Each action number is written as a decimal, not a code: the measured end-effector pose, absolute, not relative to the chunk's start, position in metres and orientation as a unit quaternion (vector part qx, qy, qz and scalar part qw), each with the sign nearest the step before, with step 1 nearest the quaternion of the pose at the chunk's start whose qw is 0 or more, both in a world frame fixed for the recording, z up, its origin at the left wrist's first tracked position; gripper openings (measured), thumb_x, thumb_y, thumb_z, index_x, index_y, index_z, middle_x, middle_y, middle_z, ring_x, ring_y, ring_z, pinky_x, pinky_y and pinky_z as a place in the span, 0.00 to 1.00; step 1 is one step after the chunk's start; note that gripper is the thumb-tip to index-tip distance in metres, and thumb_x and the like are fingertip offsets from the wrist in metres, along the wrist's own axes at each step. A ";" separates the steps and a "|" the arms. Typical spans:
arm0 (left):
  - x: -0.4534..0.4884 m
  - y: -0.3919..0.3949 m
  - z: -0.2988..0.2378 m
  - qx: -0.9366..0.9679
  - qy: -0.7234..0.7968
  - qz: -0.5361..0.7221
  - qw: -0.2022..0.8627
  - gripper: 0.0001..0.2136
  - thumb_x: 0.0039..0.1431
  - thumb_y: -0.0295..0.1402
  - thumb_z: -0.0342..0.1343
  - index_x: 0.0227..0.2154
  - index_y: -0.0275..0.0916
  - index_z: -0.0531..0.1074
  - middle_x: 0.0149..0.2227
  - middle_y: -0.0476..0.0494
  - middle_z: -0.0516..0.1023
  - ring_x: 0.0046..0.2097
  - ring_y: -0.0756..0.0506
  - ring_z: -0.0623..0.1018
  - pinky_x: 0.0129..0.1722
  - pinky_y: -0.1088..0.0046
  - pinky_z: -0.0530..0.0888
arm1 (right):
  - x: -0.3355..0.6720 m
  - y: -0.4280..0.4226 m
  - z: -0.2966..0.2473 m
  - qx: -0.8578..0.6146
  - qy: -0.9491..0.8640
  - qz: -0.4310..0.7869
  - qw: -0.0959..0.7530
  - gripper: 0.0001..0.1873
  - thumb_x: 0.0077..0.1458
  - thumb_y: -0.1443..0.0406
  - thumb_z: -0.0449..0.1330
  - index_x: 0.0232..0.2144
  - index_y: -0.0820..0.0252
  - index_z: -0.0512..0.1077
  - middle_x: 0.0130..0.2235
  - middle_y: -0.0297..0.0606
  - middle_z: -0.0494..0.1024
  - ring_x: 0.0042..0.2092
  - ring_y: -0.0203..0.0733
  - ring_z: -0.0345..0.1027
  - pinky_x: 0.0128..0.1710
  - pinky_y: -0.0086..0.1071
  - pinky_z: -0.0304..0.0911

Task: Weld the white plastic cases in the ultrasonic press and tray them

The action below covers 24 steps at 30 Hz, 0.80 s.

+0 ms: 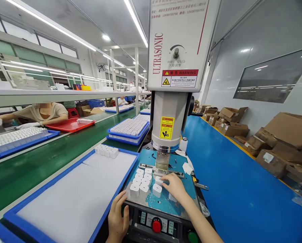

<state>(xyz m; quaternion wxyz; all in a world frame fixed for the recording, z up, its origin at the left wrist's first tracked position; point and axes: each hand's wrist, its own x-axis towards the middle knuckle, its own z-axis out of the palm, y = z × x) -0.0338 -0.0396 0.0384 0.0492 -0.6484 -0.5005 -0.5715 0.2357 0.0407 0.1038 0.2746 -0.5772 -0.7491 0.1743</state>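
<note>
My right hand [175, 186] reaches over the turquoise base plate [154, 202] of an ultrasonic welding machine. Its thumb and fingertips close on a small white charger housing [158, 180] just in front of the welding horn [162, 162]. Another charger housing [157, 190] with a slot in its top stands nearer to me, and one more is partly hidden under my right wrist. To the left, several like it stand in a cluster [141, 182]. My left hand [118, 216] holds nothing, fingers apart, at the plate's front left corner.
A blue-rimmed tray [115, 187] lies on the left, with a few housings [106, 151] at its far end. Filled trays [129, 128] are stacked behind it. A red button [156, 224] sits on the front panel. Tools [200, 185] lie at the right edge. Across the green belt, a co-worker [43, 114] sits.
</note>
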 end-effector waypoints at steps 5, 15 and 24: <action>-0.025 -0.018 0.069 -0.663 -0.490 -0.558 0.089 0.09 0.60 0.31 0.46 0.41 0.40 0.68 0.48 0.38 0.71 0.51 0.41 0.72 0.50 0.60 0.72 | 0.241 0.042 0.094 -0.573 -0.735 0.185 0.311 0.14 0.51 0.68 0.55 0.36 0.51 0.78 0.42 0.36 0.79 0.48 0.49 0.68 0.47 0.38 0.62; 0.058 0.042 0.144 -0.773 -0.533 -0.344 -0.008 0.10 0.58 0.27 0.45 0.36 0.39 0.70 0.44 0.41 0.72 0.48 0.43 0.71 0.48 0.64 0.68 | 0.248 0.041 0.103 -0.540 -0.733 0.235 0.340 0.12 0.50 0.66 0.56 0.36 0.53 0.78 0.41 0.37 0.80 0.42 0.45 0.73 0.41 0.33 0.65; 0.091 0.092 0.155 -0.727 -0.618 -0.294 -0.056 0.12 0.49 0.38 0.59 0.32 0.34 0.71 0.36 0.34 0.74 0.45 0.37 0.73 0.43 0.64 0.67 | 0.303 0.037 0.092 -0.604 -0.629 0.186 0.452 0.14 0.51 0.62 0.54 0.36 0.55 0.77 0.41 0.40 0.80 0.44 0.49 0.73 0.46 0.39 0.67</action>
